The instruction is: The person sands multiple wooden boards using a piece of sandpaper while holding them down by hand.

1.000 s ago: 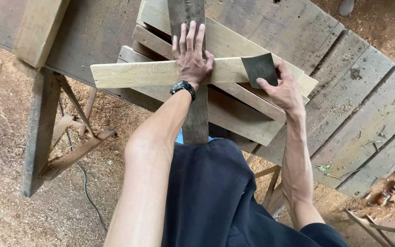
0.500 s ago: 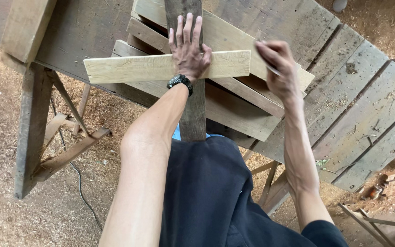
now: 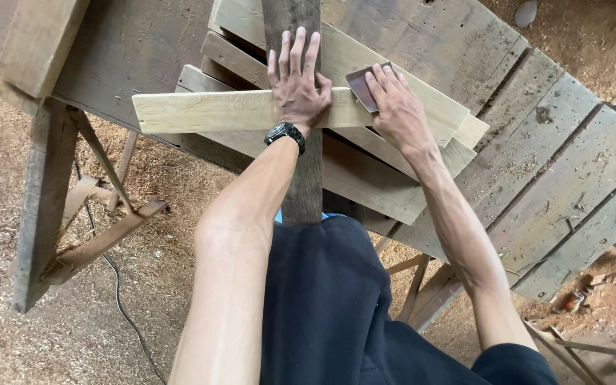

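A pale wooden slat (image 3: 208, 110) lies crosswise over a stack of planks (image 3: 393, 185) on a rough wooden workbench (image 3: 536, 164). My left hand (image 3: 295, 84) presses flat on the slat's middle, fingers spread; a black watch sits on that wrist. My right hand (image 3: 393, 107) presses a dark sheet of sandpaper (image 3: 360, 84) against the slat just right of my left hand. A dark upright board (image 3: 306, 178) runs under the slat toward my body.
A thick wooden beam (image 3: 40, 43) lies at the bench's left end, over a leg with braces (image 3: 44, 207). Sawdust covers the ground, and a black cable (image 3: 119, 292) trails across it at the left. Thin wooden frames (image 3: 593, 342) stand at lower right.
My right hand has slid the sandpaper leftward along the slat, from its right end to beside my left hand. The left hand has stayed pressed on the slat.
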